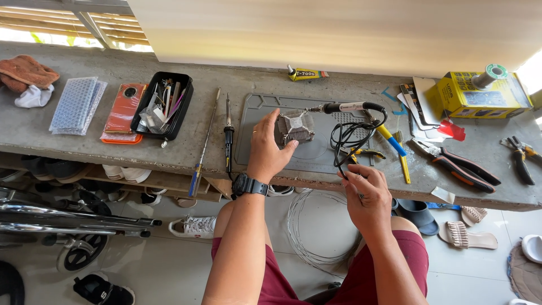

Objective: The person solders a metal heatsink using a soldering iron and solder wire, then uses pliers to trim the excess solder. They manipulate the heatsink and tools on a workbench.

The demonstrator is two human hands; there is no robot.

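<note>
Our left fingers (278,148) are spread and curled onto the finned metal heatsink (294,125), pinning it on the grey work mat (257,133) near the tabletop's (73,148) front edge. Our right fingers (357,174) are pinched together on the black cord (345,141), just off that front edge, below the mat's right side. The cord loops up to the soldering iron (345,107), which lies across the mat's far edge, tip touching or just beside the heatsink's far corner. We judge we're sorting the lead while steadying the part. Next calls for taking the iron's handle without dragging its tip. Yellow-handled tools (395,148) lie right of the mat, red pliers (454,164) further right.
</note>
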